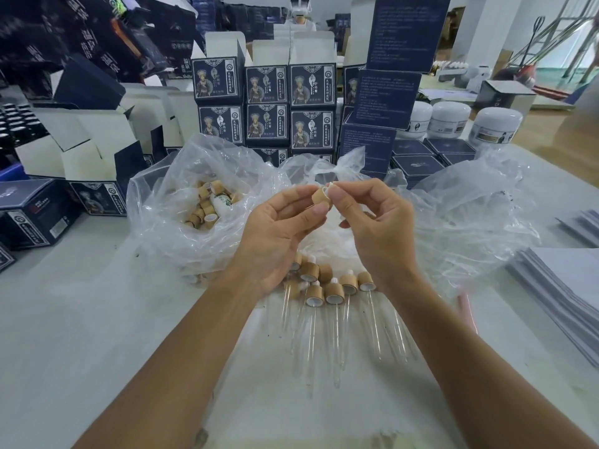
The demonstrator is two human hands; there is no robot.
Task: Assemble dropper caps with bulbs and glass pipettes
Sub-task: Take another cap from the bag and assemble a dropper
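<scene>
My left hand (278, 234) pinches a bamboo-coloured dropper cap (321, 197) between thumb and fingers, above the middle of the table. My right hand (372, 218) pinches a small white rubber bulb (330, 186) at the cap's top opening. Below the hands, several assembled droppers (334, 291) with bamboo caps and clear glass pipettes (311, 338) lie on the white table. A clear plastic bag (168, 228) at the left holds several loose caps (207, 205).
Crumpled clear plastic (470, 222) spreads to the right of my hands. Stacked dark blue printed boxes (265, 105) stand behind, white jars (450, 119) at the back right, open white cartons (90, 137) at the left. A pile of paper sheets (564, 286) lies at the right edge.
</scene>
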